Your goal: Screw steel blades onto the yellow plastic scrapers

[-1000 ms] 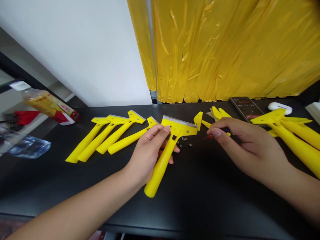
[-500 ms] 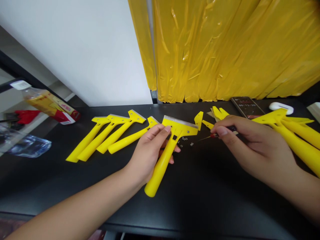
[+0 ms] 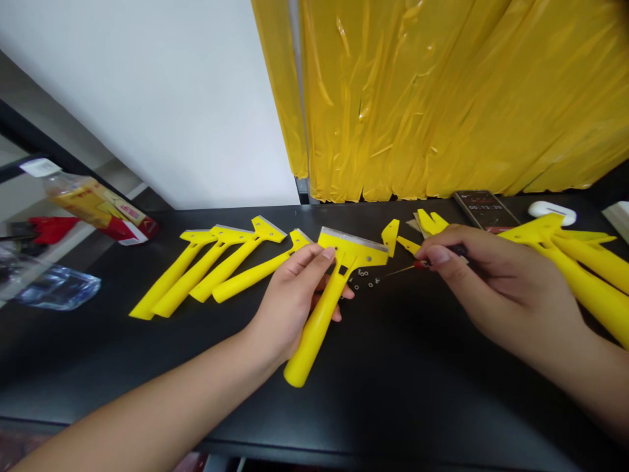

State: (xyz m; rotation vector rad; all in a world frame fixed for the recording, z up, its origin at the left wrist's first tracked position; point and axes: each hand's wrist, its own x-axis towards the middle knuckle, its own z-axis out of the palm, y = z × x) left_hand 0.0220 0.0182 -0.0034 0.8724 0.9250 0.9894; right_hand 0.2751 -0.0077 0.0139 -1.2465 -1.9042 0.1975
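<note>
My left hand is closed around a yellow scraper, thumb on the front of its head. A metal blade edge runs along the top of that head, and a screw shows near its right end. Between the fingertips of my right hand is a screwdriver with a thin shaft and a red and dark handle, mostly hidden by the fingers. Its shaft points left toward small loose screws and nuts on the black table. The tip is close to one small metal piece; whether they touch, I cannot tell.
Several yellow scrapers lie in a row at left. Loose yellow head pieces lie behind the screws. More yellow scraper parts are at right. A phone, a white case and a tilted drink bottle are farther back.
The screwdriver has shifted slightly, its shaft now a little higher. Another small nut shows by its tip. My left hand and the scraper have hardly moved.
</note>
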